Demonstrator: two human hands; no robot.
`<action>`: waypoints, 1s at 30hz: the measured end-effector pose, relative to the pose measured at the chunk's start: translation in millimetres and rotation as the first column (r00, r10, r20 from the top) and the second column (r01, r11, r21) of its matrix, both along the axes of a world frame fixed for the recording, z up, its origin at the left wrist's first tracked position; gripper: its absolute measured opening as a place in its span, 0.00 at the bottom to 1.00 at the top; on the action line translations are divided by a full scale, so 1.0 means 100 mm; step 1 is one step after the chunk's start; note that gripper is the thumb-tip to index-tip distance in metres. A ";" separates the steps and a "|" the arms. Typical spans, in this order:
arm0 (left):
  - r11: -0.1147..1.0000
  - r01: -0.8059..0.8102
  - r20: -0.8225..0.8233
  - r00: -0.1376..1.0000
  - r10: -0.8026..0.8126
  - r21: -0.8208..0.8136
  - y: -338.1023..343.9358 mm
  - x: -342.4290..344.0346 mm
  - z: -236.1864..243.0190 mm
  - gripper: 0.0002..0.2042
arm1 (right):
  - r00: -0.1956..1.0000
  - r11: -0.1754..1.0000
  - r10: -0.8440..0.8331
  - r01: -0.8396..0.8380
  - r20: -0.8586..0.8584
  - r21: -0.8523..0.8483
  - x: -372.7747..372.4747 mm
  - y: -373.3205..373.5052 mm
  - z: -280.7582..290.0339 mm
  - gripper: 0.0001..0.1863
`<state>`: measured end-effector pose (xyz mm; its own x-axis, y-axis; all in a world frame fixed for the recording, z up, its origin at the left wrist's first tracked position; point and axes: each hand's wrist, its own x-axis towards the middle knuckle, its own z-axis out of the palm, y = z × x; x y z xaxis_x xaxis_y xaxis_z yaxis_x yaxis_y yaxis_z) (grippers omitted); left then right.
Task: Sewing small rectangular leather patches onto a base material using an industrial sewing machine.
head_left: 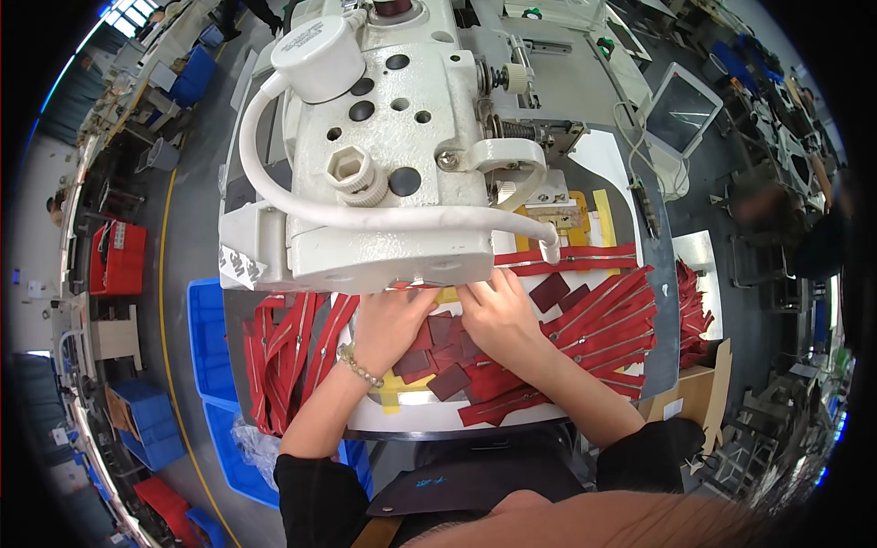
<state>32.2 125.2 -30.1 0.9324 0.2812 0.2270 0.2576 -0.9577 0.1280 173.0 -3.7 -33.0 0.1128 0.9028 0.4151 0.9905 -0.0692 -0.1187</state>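
Observation:
Both my hands reach under the front of a white industrial sewing machine (393,247). My left hand (393,324), with a beaded bracelet at the wrist, has bent, closed fingers; their tips are hidden below the machine head. Beside it my right hand (498,320) is closed too, fingers bent forward and down; what they pinch is out of sight. Dark red rectangular patches (448,382) lie loose between my forearms. Red zippers (598,320) with metal teeth spread right of my right hand, and more red zippers (288,356) hang left. One red zipper (585,258) runs crosswise behind my right hand.
A hose (365,216) curves across the machine's front. A tablet-like screen (683,110) stands at the back right. Blue bins (208,342) sit below the table's left side, and a cardboard box (703,393) stands at the right. Other workstations line both sides.

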 end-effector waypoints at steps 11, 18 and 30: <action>0.995 -0.017 0.030 0.999 0.014 0.098 0.01 0.01 -0.06 0.19 | 1.000 1.000 0.022 -0.022 -0.008 -0.015 0.03 -0.01 0.01 0.21; 0.993 -0.010 -0.014 1.000 0.012 0.119 0.05 -0.01 -0.06 0.20 | 0.988 0.992 0.108 -0.115 -0.111 -0.061 0.09 -0.08 0.04 0.17; 0.952 -0.095 -0.276 0.961 0.012 -0.291 0.49 -0.03 -0.03 0.19 | 0.943 0.971 0.231 -0.209 -0.238 0.113 0.21 -0.03 -0.07 0.13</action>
<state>29.3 174.1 -33.0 0.9282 0.3484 -0.1308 0.3722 -0.8694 0.3249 194.0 -6.6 -39.5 0.0243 0.8796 0.4752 0.9183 0.1683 -0.3584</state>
